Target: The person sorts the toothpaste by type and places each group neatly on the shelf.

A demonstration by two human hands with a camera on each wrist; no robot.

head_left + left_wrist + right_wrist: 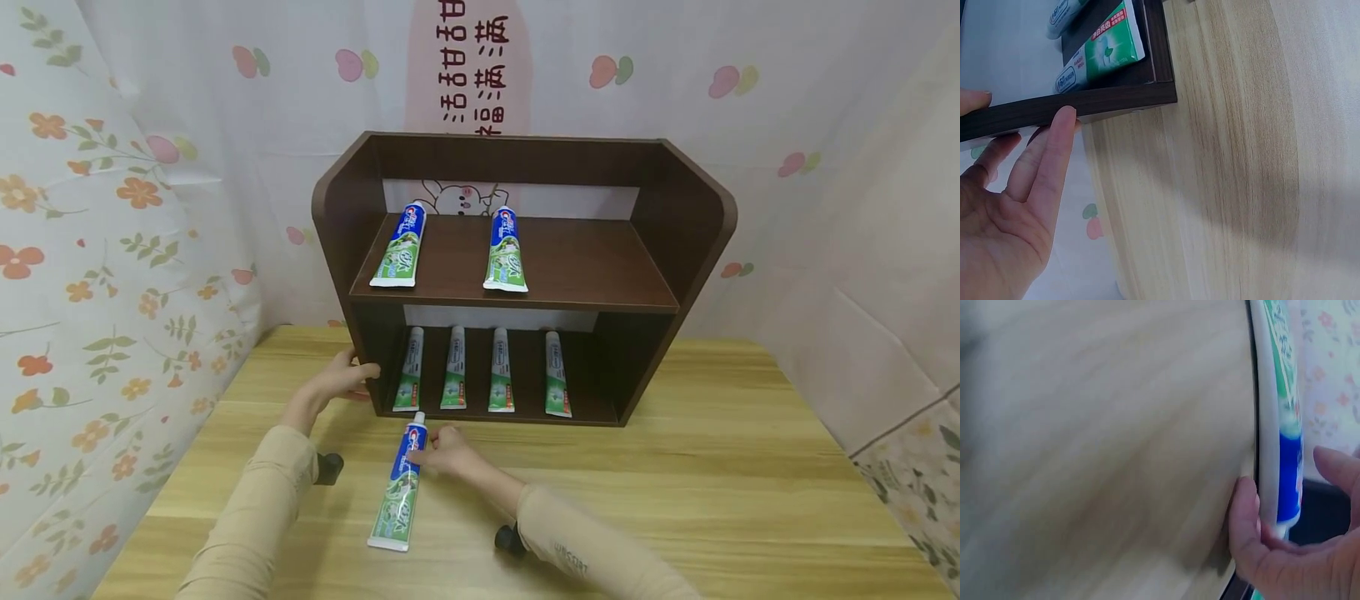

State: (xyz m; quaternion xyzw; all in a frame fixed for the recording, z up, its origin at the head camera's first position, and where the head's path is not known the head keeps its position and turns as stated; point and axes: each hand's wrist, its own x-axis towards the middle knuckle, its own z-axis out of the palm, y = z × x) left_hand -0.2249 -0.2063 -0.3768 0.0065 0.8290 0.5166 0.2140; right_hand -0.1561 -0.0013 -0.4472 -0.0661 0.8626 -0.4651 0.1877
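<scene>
A blue, green and white toothpaste tube (398, 502) is in front of the shelf, cap toward it. My right hand (454, 455) holds this tube near its cap end, thumb over the printed face. In the right wrist view, the tube (1290, 469) appears edge-on, with fingers at its underside and the thumb on the other side. My left hand (341, 379) grips the left side panel of the dark brown two-tier shelf (513, 302). Seen from the left wrist, the thumb lies on the panel's inner side and the fingers (1047, 162) on its outer side.
Two matching tubes, a left one (402, 248) and another (506, 250), lie on the upper tier. Several grey-green tubes (454, 368) lie in a row on the lower tier. A wooden table (712, 467) carries the shelf; patterned curtains (285, 108) hang behind and beside it.
</scene>
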